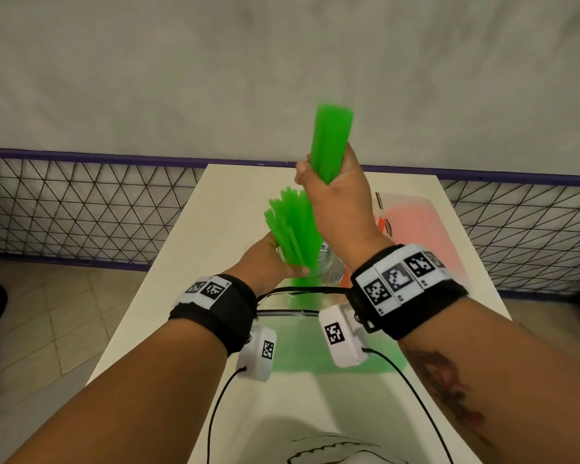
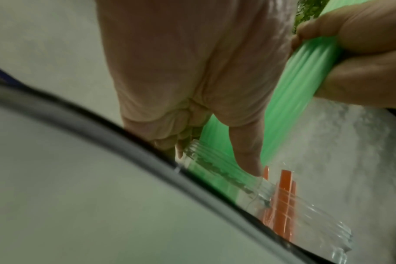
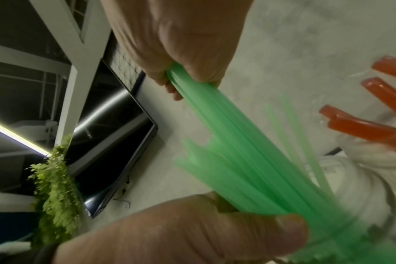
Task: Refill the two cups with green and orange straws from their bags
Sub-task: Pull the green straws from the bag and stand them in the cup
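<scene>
My right hand grips a bundle of green straws and holds it upright over the table. In the right wrist view this bundle runs from my fist down to the mouth of a clear cup. My left hand wraps around that cup, which holds a fan of green straws. The left wrist view shows my fingers on the cup's ribbed rim. A second clear cup beside it holds a few orange straws.
A clear bag of orange straws lies at the table's back right. A clear bag of green straws lies on the white table under my wrists. Wire mesh fencing flanks the table on both sides.
</scene>
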Tool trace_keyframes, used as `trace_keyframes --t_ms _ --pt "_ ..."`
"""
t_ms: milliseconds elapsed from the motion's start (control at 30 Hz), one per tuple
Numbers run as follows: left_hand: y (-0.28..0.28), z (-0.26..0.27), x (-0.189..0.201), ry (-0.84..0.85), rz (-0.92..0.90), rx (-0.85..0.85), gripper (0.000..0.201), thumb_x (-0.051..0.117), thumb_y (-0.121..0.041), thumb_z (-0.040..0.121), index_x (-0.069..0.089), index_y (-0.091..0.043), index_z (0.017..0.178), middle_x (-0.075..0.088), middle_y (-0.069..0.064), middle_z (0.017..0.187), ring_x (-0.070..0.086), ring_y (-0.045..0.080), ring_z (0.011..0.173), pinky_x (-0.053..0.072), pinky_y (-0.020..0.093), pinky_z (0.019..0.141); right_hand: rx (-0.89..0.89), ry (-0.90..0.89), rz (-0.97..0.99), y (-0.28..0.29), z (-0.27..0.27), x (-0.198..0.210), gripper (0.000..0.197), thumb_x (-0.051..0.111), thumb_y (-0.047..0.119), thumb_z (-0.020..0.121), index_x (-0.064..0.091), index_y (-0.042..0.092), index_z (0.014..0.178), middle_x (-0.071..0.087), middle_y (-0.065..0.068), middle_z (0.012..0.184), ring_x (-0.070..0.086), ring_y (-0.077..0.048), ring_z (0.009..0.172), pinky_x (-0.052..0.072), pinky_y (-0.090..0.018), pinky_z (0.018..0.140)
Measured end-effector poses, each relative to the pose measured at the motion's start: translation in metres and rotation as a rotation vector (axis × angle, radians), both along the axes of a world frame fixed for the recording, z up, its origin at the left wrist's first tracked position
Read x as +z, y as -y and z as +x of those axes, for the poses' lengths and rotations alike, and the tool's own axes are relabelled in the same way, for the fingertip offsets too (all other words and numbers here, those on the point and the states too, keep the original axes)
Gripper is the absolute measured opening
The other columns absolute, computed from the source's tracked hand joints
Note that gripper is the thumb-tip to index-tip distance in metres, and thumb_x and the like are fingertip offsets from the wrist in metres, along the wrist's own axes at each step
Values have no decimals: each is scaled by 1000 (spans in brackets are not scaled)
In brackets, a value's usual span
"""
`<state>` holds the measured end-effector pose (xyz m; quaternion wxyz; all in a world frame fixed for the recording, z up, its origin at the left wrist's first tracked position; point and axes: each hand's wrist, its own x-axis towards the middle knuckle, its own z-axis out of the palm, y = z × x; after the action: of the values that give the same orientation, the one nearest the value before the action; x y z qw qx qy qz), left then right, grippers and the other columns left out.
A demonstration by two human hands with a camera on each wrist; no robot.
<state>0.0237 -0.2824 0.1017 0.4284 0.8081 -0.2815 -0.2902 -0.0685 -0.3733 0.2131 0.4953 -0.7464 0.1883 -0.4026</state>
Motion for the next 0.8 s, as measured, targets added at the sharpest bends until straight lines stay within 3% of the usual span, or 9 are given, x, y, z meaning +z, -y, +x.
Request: trace_keyframes --t_ms 100,200,267,333,433,533,633,733,800 --pt "1 0 1 -12 -12 19 77 87 -18 68 48 -22 135 57 -9 118 48 9 110 38 25 96 -65 47 41 6 1 -15 14 62 27 91 54 17 98 66 -11 89 63 -24 81 49 -31 71" --pt "2 1 0 -26 -12 13 75 87 -16 68 50 -23 133 59 -12 119 51 9 112 39 26 97 -47 -106 32 13 -5 -39 16 62 26 92 53 17 102 61 -3 87 59 -15 76 51 -32 71" --pt "2 1 0 -21 -9 -1 74 88 -16 66 53 -23 131 64 -9 122 56 14 117 43 31 100 24 -262 -15 15 -9 -53 28 66 24 90 54 15 113 62 1 97 60 -10 84 53 -35 82" --pt "3 1 0 -22 -24 -14 78 87 -15 66 50 -24 134 64 -6 122 57 15 117 46 35 101 60 -343 -102 13 -13 -57 54 75 28 82 47 15 127 56 0 116 57 -13 104 50 -37 97" --pt "3 0 1 -30 -44 -6 84 86 -15 66 43 -26 138 60 -7 126 54 15 117 45 38 103 -82 -172 -382 10 -17 -35 87 75 44 79 29 11 145 38 -7 143 37 -20 134 30 -33 114" --pt "3 0 -1 -44 -97 4 85 86 -11 66 42 -26 138 57 -11 124 50 14 117 46 33 98 -126 20 -721 5 -15 -3 81 57 46 91 22 4 151 25 -16 156 20 -30 146 18 -44 119" --pt "5 -2 2 -11 -105 -27 86 82 -9 72 35 -25 142 52 -13 120 48 11 115 41 19 82 90 -349 -802 4 -3 -4 68 37 47 100 11 18 155 6 -7 163 0 -27 151 7 -48 121" --pt "7 -2 4 44 -98 -65 93 85 -15 68 32 -23 145 55 -9 128 52 15 119 45 23 91 207 -802 -867 5 4 -29 60 23 47 103 10 21 155 7 -1 164 -2 -19 151 1 -46 121" --pt "9 -3 7 24 -116 -71 94 86 -10 67 32 -22 143 57 -12 121 56 10 112 48 13 83 185 -840 -916 7 5 -29 59 19 50 102 20 21 154 9 -1 164 -4 -20 151 -4 -48 120"
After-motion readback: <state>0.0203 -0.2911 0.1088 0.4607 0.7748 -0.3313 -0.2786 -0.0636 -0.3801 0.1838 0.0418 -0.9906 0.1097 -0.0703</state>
